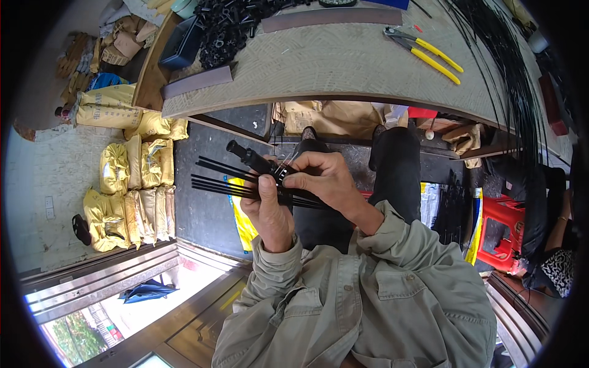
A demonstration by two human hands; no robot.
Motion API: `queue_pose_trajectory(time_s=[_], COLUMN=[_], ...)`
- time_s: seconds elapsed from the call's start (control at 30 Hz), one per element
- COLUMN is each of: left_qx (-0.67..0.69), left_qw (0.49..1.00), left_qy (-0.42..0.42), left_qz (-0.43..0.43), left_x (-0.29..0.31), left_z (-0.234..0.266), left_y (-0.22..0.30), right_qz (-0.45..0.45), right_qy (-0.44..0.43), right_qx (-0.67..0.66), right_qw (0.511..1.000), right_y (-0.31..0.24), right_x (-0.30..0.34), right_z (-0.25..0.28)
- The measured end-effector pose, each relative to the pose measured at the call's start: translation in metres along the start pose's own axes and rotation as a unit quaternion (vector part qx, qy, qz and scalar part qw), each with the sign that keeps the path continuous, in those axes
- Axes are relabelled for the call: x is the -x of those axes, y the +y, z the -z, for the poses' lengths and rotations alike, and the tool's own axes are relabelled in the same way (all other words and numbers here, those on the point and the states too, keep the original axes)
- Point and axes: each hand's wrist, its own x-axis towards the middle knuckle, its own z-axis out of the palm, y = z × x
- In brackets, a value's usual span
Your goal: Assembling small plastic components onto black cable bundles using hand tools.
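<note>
In front of my lap I hold what looks like a folded black umbrella frame [248,156], a thick shaft with several thin black ribs beside it. The shaft tilts up to the left, and the ribs stick out both sides of my grip. My left hand [269,214] is wrapped round the ribs and shaft from below, thumb raised against them. My right hand [328,181] pinches at the shaft's collar, fingertips close to the left thumb. Fine, shiny wires show between the hands there. Exactly what the right fingertips grip is hidden.
Ahead stands a workbench [319,64] with a heap of small black parts [224,34], a dark blue bin [182,46], yellow-handled pliers [429,56] and long black rods [506,73]. Yellow sacks [113,168] are stacked left. At right are a red plastic stool [500,227] and another person's arm [559,224].
</note>
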Motion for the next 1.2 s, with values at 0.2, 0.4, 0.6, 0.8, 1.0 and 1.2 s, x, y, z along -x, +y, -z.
queue_pose_trajectory(time_s=[0.2, 0.4, 0.6, 0.8, 1.0, 1.2], left_qx=[-0.018, -0.016, 0.0, -0.039, -0.129, -0.057], left_qw=[1.0, 1.0, 0.999, 0.998, 0.988, 0.998], left_qy=[-0.01, -0.013, -0.025, -0.007, -0.033, 0.015], left_qz=[-0.008, -0.007, -0.02, -0.052, -0.08, 0.0], left_x=[0.0, 0.002, 0.003, 0.004, 0.007, 0.011], left_z=[-0.003, -0.003, -0.001, -0.001, -0.004, 0.014], left_y=[-0.006, -0.008, -0.011, -0.01, -0.012, -0.032], right_qz=[0.009, 0.129, 0.162, 0.115, 0.062, 0.125], right_qy=[0.089, 0.077, 0.097, 0.058, 0.044, 0.114], right_qx=[-0.013, 0.103, 0.168, 0.158, 0.123, 0.172], right_qw=[0.996, 0.983, 0.968, 0.979, 0.99, 0.97], right_y=[0.0, 0.001, -0.004, -0.008, -0.02, -0.004], right_x=[0.01, 0.013, 0.014, 0.009, 0.013, 0.026], right_z=[-0.014, -0.01, -0.012, -0.007, -0.004, -0.002])
